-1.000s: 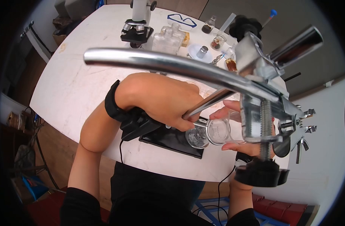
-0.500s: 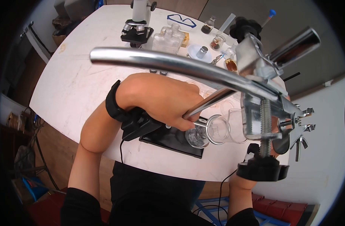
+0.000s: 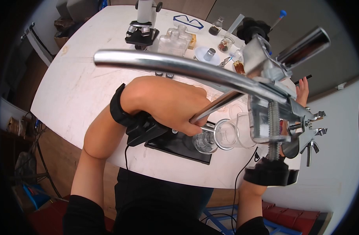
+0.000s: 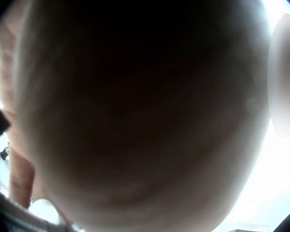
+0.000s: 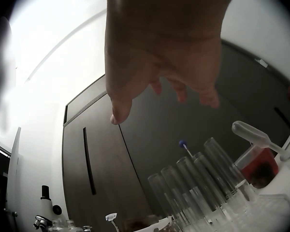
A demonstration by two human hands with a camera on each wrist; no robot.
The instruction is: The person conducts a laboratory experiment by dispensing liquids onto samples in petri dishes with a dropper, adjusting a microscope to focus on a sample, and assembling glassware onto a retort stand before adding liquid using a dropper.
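Observation:
In the head view, my left hand [image 3: 169, 103] grips the slanting metal rod [image 3: 220, 106] of a stand. Below it lies the stand's black base [image 3: 171, 148], with a round clear glass vessel [image 3: 205, 143] at its right end. A clear glass beaker [image 3: 247, 133] appears beside that vessel, overlapping a metal ring. My right hand [image 3: 302, 91] is raised beyond the clamp [image 3: 271, 117], which hides part of that arm. In the right wrist view, the right hand's fingers [image 5: 181, 92] are spread and hold nothing, above several test tubes [image 5: 195, 186]. The left wrist view is mostly filled by the blurred hand.
A thick metal bar [image 3: 159, 62] crosses close to the head camera. Toward the back of the white table [image 3: 77, 86] stand a microscope [image 3: 143, 33], clear bottles [image 3: 173, 43], safety glasses [image 3: 188, 22] and small flasks. A dropper [image 5: 251, 134] lies near the test tubes.
My right hand has let go of the glass beaker, drawn back and risen to the far right behind the clamp. The left hand keeps its grip on the rod; the beaker stays in place.

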